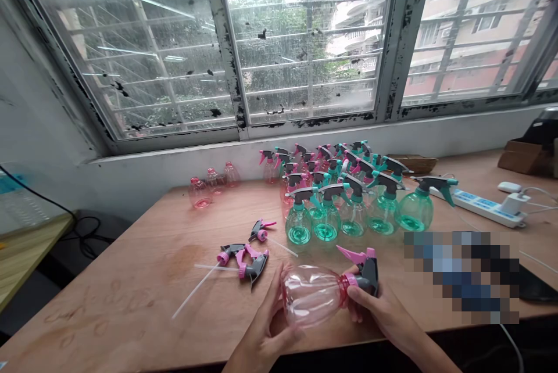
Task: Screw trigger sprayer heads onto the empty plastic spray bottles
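One pink plastic spray bottle (311, 296) held sideways over the wooden table (131, 303), near its front edge | left hand (261, 332): fingers spread, cupping the bottle's base | right hand (381, 309): fingers curled together, clamped around the neck beneath a pink-and-grey trigger sprayer (368, 274)

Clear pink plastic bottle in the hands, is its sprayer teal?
No, the clear pink plastic bottle has a pink and grey trigger sprayer.
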Available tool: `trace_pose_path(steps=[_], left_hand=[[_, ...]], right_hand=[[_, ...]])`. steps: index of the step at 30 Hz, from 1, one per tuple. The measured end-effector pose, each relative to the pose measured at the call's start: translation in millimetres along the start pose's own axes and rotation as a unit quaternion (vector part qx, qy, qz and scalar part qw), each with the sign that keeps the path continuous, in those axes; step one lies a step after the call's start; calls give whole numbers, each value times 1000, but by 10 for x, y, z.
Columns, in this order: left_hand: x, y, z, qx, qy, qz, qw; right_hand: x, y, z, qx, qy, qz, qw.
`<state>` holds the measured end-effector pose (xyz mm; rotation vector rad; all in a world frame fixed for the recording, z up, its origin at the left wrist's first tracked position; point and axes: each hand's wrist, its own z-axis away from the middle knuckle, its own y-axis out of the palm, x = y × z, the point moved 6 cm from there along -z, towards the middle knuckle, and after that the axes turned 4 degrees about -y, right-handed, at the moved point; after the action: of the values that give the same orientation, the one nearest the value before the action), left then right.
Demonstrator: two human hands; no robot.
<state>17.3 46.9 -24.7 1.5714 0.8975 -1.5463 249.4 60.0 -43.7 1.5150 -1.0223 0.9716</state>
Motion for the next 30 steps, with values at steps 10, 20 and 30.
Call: trace_pose_path(steps=[10,20,30], left_hand=[[42,-35,-21,-3,-6,17,1000],[-9,-4,36,-4,24,15,1000],[-147,22,1,55,73,-45,995]], right_hand=[[-3,-2,-7,-6,-4,-6,1000],[6,-36,8,-45,-6,-5,999],[-13,-56,22,-47,-9,14,999]])
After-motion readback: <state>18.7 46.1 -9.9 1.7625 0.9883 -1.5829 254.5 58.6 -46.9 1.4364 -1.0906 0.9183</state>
